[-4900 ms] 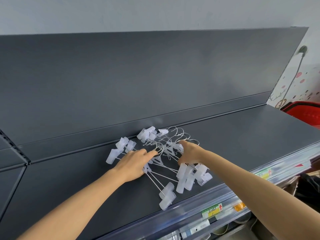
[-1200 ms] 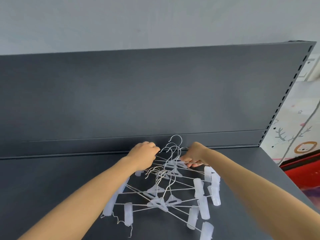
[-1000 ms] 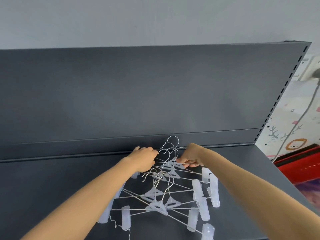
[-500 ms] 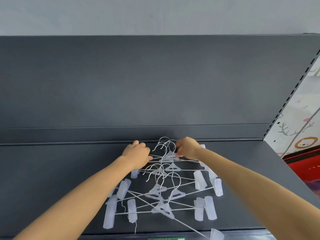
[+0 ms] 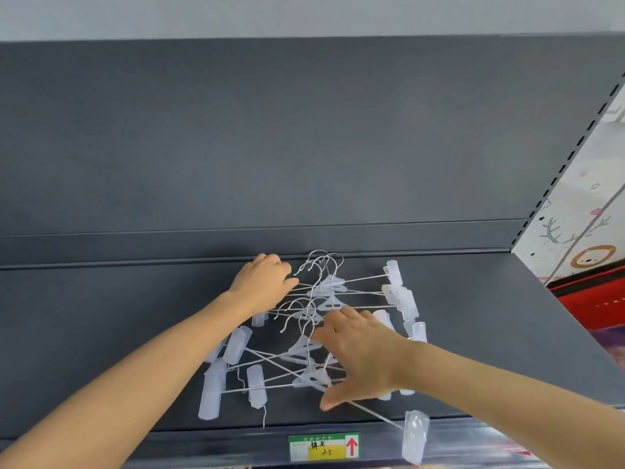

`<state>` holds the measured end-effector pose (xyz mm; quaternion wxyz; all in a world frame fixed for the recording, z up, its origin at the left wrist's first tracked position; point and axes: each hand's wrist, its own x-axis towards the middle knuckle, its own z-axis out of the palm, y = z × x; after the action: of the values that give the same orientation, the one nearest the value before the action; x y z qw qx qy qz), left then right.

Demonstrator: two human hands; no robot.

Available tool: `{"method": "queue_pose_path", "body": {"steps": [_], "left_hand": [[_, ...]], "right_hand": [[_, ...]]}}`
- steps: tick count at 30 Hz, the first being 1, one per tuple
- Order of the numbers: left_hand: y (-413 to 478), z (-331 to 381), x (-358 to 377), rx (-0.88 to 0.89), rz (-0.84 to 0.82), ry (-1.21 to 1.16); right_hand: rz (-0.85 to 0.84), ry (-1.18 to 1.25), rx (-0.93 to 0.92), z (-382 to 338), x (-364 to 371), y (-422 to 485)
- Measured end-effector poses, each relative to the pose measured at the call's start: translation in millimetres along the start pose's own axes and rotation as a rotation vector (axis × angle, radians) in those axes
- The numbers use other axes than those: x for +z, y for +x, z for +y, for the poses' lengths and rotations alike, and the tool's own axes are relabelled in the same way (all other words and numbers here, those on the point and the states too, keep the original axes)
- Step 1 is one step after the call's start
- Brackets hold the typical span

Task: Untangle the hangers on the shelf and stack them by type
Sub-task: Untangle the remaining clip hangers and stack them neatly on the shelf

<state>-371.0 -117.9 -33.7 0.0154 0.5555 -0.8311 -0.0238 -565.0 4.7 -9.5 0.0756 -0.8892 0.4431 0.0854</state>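
Note:
Several wire hangers with translucent white clips lie tangled on a dark grey shelf (image 5: 111, 333). A far bunch of hangers (image 5: 333, 286) sits with its hooks against the back lip. My left hand (image 5: 262, 286) is curled over the left ends of that bunch's wires. A near tangle of hangers (image 5: 270, 367) lies crossed toward the front edge. My right hand (image 5: 360, 358) rests on it, palm down, fingers spread, covering its right half. One clip (image 5: 414, 438) of a near hanger sticks out over the front edge.
The grey back panel (image 5: 304, 147) rises directly behind the hooks. A price label (image 5: 323, 446) sits on the front rail below the tangle. A red basket (image 5: 602, 299) and a decorated wall (image 5: 575, 231) lie past the shelf's right end.
My right hand has let go of the far bunch and come toward me onto the near tangle, fingers now spread. My left hand stays on the far bunch.

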Motion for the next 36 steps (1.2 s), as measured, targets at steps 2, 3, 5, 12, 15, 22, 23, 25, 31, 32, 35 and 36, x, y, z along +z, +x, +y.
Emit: {"method": "queue_pose_path", "body": {"steps": [2, 3, 5, 12, 15, 22, 23, 25, 31, 32, 35, 36], "left_hand": [[-6, 0, -4, 0.033, 0.003, -0.072], [-10, 1, -6, 0.058, 0.004, -0.096], [-20, 4, -10, 0.106, 0.028, -0.138], [-70, 27, -19, 0.219, 0.095, -0.223], [-89, 32, -14, 0.24, 0.083, -0.165], [-104, 39, -3, 0.167, 0.106, -0.079], [-105, 41, -4, 0.164, 0.122, -0.071], [-107, 42, -8, 0.161, 0.158, -0.065], [-128, 46, -19, 0.192, 0.143, -0.039], [-132, 48, -17, 0.185, 0.1, -0.019], [-137, 52, -6, 0.157, -0.014, 0.066], [-137, 53, -3, 0.152, -0.022, 0.076]], "right_hand": [[0.077, -0.062, -0.009, 6, 5, 5], [0.106, -0.078, -0.012, 11, 6, 7], [0.121, -0.073, -0.019, 21, 5, 10], [0.317, 0.005, -0.024, 36, 11, -7], [0.407, 0.019, 0.0, 39, 16, -20], [0.35, 0.026, -0.004, 41, 28, -21], [0.384, 0.043, -0.002, 40, 28, -21], [0.43, 0.058, 0.029, 37, 24, -22], [0.559, 0.02, -0.107, 30, 15, -27], [0.541, 0.005, -0.129, 28, 17, -27], [0.445, -0.011, -0.117, 23, 27, -23], [0.397, -0.016, -0.1, 22, 29, -22]]}}
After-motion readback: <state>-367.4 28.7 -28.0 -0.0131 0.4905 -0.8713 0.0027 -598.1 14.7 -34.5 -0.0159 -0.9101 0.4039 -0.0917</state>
